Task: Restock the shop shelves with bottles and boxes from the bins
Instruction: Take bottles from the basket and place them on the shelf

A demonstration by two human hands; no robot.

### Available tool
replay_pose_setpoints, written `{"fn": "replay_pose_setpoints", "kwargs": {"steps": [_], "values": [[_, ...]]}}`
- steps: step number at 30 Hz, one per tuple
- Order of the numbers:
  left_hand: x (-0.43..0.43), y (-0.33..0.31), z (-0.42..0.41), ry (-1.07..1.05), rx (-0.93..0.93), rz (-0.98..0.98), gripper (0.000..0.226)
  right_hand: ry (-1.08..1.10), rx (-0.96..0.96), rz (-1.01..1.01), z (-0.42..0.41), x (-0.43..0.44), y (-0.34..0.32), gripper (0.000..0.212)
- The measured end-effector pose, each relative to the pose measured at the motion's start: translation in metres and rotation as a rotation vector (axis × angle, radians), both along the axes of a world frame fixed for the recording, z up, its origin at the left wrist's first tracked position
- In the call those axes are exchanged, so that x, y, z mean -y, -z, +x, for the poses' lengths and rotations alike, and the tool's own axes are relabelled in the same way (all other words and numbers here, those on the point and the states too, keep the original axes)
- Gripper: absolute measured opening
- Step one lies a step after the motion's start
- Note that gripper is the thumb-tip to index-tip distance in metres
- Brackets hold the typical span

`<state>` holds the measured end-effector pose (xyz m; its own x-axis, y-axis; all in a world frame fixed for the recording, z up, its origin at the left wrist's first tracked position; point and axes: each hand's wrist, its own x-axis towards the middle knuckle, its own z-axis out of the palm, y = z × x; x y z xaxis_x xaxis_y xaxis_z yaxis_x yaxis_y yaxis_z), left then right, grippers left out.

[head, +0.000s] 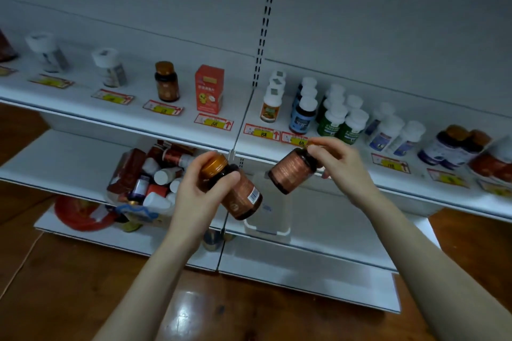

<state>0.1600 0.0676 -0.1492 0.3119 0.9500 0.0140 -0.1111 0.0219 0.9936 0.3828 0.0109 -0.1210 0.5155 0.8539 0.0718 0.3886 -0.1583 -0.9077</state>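
Note:
My left hand [198, 191] grips a brown bottle with a gold cap [238, 191], tilted, in front of the shelf edge. My right hand [339, 166] holds a second brown bottle [291, 171] by its cap end, its base pointing down-left. A matching brown bottle [166, 81] stands on the upper shelf [83, 102] beside a red box [209, 88]. A clear bin [144, 174] on the lower shelf holds several bottles and boxes.
White-capped bottles [332, 113] crowd the upper shelf to the right, with two white-capped bottles [109, 66] far left. Price tags [213, 122] line the shelf edge. A clear bin [270, 207] sits below my hands. A red bag [80, 213] lies on the bottom shelf. Wooden floor lies below.

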Motion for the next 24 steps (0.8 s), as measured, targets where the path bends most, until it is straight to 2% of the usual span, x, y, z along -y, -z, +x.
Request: {"fn": "replay_pose_setpoints", "kwargs": {"steps": [8, 11, 14, 16, 19, 24], "values": [[-0.021, -0.018, -0.002, -0.183, 0.143, -0.061, 0.034, -0.204, -0.038, -0.008, 0.009, -0.056, -0.024, 0.012], [-0.033, -0.023, -0.027, -0.295, 0.126, -0.048, 0.046, -0.353, -0.071, -0.038, -0.008, -0.09, -0.034, 0.02], [-0.046, -0.028, -0.058, -0.409, 0.135, -0.035, 0.041, -0.514, -0.015, -0.042, -0.035, -0.123, -0.045, 0.026], [-0.058, -0.029, -0.078, -0.463, 0.136, -0.034, 0.033, -0.59, 0.082, -0.018, -0.057, -0.146, -0.051, 0.02], [-0.081, -0.031, -0.106, -0.518, 0.133, -0.002, 0.03, -0.596, 0.169, -0.008, -0.092, -0.185, -0.06, 0.008], [-0.138, -0.036, -0.15, -0.49, 0.113, 0.046, 0.028, -0.454, 0.26, 0.004, -0.142, -0.246, -0.069, 0.038]]}}
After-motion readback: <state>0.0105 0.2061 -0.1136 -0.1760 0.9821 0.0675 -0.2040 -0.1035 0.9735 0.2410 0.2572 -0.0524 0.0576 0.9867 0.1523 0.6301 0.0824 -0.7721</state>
